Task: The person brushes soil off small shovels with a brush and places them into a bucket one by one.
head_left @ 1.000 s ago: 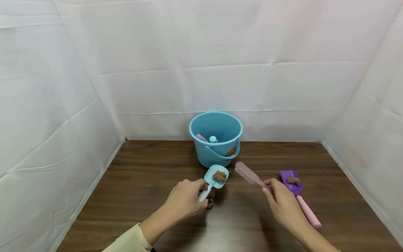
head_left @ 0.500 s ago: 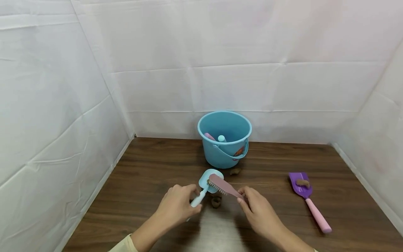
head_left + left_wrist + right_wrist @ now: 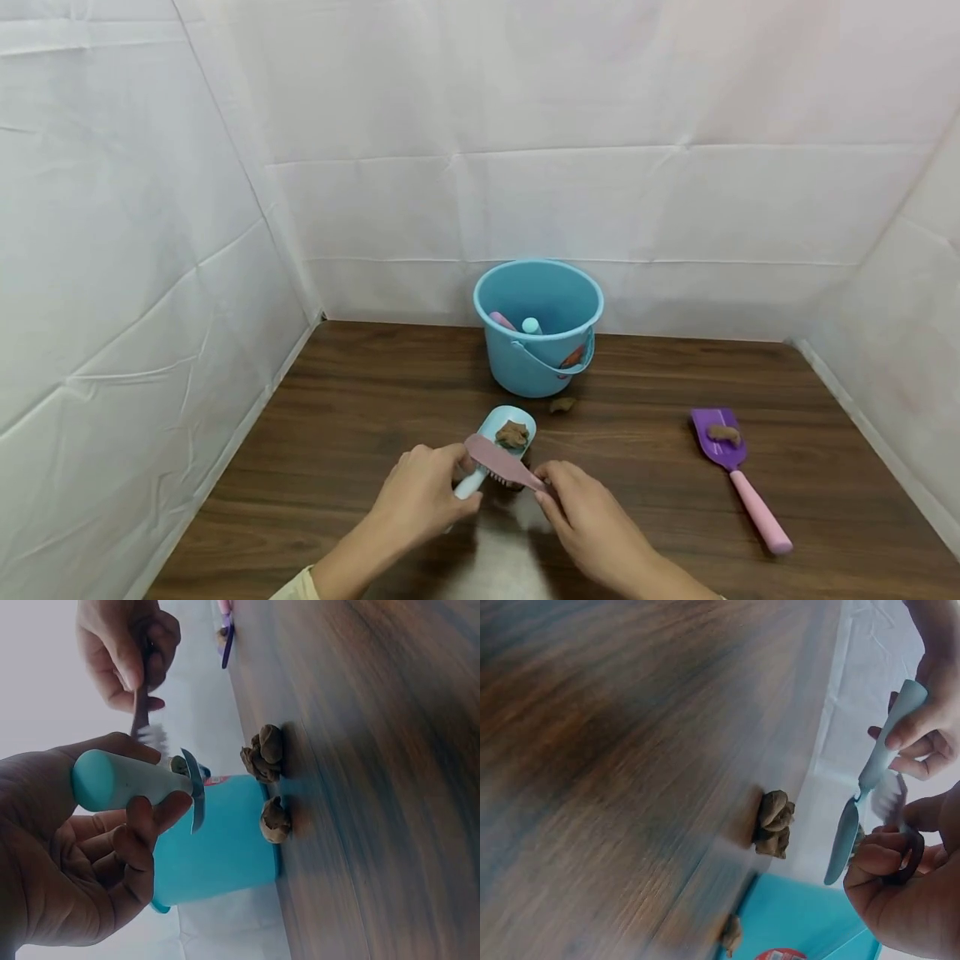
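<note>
Now the left hand point(image 3: 420, 485) clamps one pale-blue scoop point(image 3: 492, 422) at centre, one brown lump point(image 3: 512, 434) aboard, and the right hand point(image 3: 591, 515), just apart, pinches one pink brush point(image 3: 497, 458) at its near side. Far behind stands one blue bucket point(image 3: 525, 367) showing two handle ends point(image 3: 531, 326); one purple scoop point(image 3: 718, 452) lies right.

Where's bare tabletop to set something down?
Left patch: between the left sheet, the blue bucket and the left grip. Right patch: between the brown lump by the bucket, the purple scoop and the right grip. Crowded: in front of the bucket, where the light-blue scoop, pink brush and more lumps cluster between the grips.
</note>
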Motion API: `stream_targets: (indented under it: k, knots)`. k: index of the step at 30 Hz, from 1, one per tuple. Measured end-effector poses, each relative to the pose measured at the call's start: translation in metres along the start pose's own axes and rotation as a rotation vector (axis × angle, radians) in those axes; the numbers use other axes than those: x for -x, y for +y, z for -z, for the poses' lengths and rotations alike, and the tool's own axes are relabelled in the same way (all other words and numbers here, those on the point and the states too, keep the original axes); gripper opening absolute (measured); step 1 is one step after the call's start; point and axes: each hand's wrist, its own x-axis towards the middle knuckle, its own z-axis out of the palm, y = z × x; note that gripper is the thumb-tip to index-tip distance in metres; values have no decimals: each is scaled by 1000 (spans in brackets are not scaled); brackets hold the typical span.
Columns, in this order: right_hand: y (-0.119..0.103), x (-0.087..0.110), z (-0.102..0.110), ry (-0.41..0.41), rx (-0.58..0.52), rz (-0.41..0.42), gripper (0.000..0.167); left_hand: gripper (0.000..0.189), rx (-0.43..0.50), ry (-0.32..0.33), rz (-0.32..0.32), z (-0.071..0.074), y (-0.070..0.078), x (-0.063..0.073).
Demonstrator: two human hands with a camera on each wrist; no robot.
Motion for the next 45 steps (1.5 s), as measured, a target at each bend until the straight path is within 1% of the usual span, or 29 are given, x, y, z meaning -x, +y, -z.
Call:
stream_targets:
  k: [3, 7, 11, 14, 18, 22, 25, 28, 33, 36, 39, 42, 45]
  knots:
    - [-1, -4, 0, 27, 73, -35, 6, 20, 4, 2, -14, -1, 2, 2]
    - [2, -8, 0, 80, 158, -64, 10, 19, 10, 3, -16, 0, 2, 5]
    - [6, -12, 0, 103, 198, -74, 12, 17, 7, 20, -37, 0, 1, 8]
    - [10, -14, 0, 123, 221, -73, 12, 17, -1, 33, -45, -1, 1, 9]
    - [17, -18, 3, 183, 230, -53, 12, 17, 23, 22, -40, -3, 0, 11]
    - [26, -24, 10, 248, 217, -58, 11, 18, 31, 25, -29, -4, -2, 15]
    - [31, -26, 13, 272, 191, -79, 12, 17, 39, 34, -12, -4, -4, 16]
    - [28, -24, 12, 244, 137, -76, 12, 16, 57, 28, 2, -3, -6, 16]
    - [11, -15, 2, 82, 35, -57, 10, 17, 43, 23, 20, -1, -6, 15]
    - [3, -12, -1, 28, 26, -60, 10, 18, 25, 31, 7, 0, -5, 16]
    - [2, -13, -1, 46, 51, -74, 10, 18, 5, 52, -19, 1, -4, 16]
    - [8, -16, 1, 72, 81, -96, 11, 18, 2, 65, -38, 3, -3, 17]
    - [17, -20, 3, 96, 111, -110, 11, 18, 12, 54, -42, 3, -2, 18]
